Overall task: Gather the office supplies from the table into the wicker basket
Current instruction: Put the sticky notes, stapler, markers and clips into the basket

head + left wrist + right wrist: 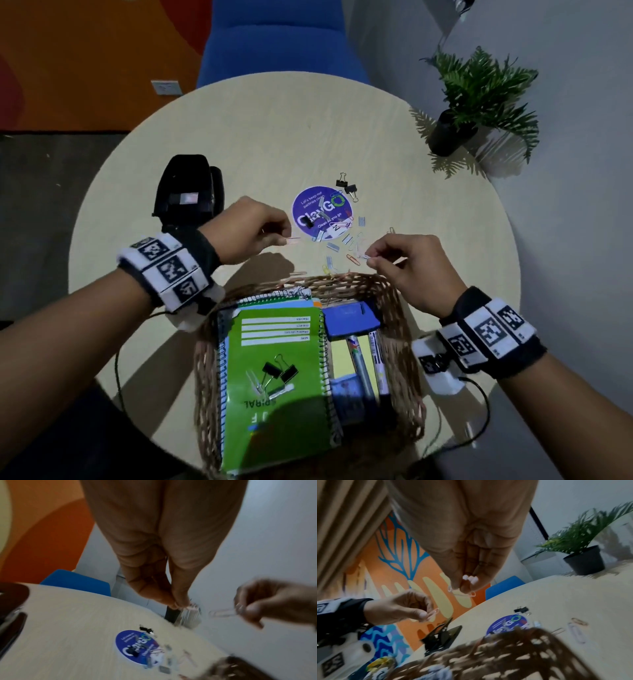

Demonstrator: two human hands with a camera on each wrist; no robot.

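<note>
- The left hand [255,233] pinches a pale pink wire paper clip [293,240] between thumb and fingertips, its grip narrow and closed on the clip, raised above the round pale wooden desk [239,130] just beyond the basket's far rim.
- The right hand [407,263] pinches a pale wire paper clip of its own [363,256] in the same tight, fingertip grip, also lifted off the desk and just past the far rim.
- The brown wicker basket [406,370] sits at the near edge of the desk and already holds a green spiral notebook [274,387] with black binder clips [280,370] lying on its cover, a blue flat case [349,318], yellow sticky notes [342,356] and some pens [363,370].
- Loose supplies are left on the desk: coloured paper clips and staple strips scattered [342,240] around a round purple sticker [320,212], two black binder clips [346,186] beside it, and a large black hole punch [188,192] to the left.
- Step in hand, as I judge it: carrying small clips to the basket, one in each hand; the task looks well along but unfinished.
- The next move calls for bringing both hands back over the rim and opening the fingers low above the notebook, so that the light clips fall inside and do not bounce out or slip through the weave.
</note>
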